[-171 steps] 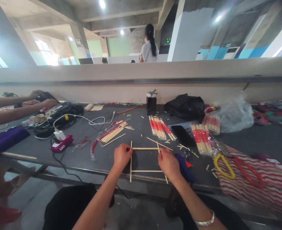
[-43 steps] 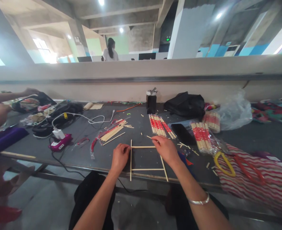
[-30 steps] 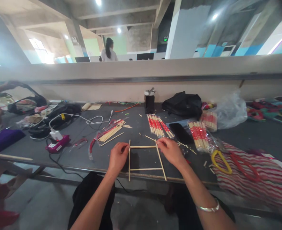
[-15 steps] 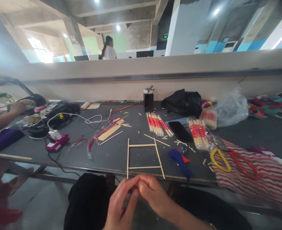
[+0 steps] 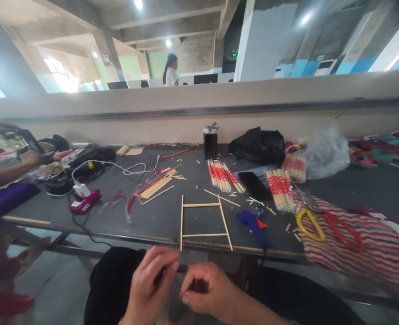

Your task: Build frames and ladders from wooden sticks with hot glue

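Wooden stick frame (image 5: pixel 201 205), side sticks (image 5: pixel 182 223) lengthwise toward the wall (image 5: pixel 172 131).

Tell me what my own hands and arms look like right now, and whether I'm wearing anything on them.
Your left hand and right hand are both ungloved. The right forearm shows no sleeve. The left hand is blurred, so small details can't be made out.
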`<action>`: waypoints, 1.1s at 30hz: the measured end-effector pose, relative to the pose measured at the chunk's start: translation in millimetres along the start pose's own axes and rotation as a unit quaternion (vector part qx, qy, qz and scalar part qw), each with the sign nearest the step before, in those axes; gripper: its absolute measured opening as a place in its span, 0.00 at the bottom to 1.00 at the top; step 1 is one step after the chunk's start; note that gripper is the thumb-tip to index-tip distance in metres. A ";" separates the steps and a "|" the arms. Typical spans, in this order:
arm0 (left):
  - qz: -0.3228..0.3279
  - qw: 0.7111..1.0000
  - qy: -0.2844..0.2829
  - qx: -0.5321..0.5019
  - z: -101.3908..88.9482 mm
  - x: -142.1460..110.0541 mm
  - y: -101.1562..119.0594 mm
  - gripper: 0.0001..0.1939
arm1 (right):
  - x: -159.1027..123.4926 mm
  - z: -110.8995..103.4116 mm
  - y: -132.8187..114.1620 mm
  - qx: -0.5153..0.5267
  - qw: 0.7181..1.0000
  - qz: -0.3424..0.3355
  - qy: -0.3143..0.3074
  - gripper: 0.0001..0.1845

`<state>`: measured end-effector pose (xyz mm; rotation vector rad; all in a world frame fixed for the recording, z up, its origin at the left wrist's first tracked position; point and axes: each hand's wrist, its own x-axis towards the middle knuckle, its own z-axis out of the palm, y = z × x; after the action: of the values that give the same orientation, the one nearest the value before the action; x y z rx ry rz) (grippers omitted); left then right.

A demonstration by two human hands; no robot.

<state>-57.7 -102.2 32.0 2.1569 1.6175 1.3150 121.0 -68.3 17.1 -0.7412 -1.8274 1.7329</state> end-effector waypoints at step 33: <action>0.030 0.974 0.047 0.220 23.5 103.3 -101.1 0.08 | 5.0 -22.5 15.3 -0.386 0.889 -0.224 -0.105 0.09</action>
<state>-108.9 34.2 16.8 2.4283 2.0613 1.1777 133.6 -48.1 3.0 -0.3464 -2.6149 0.7827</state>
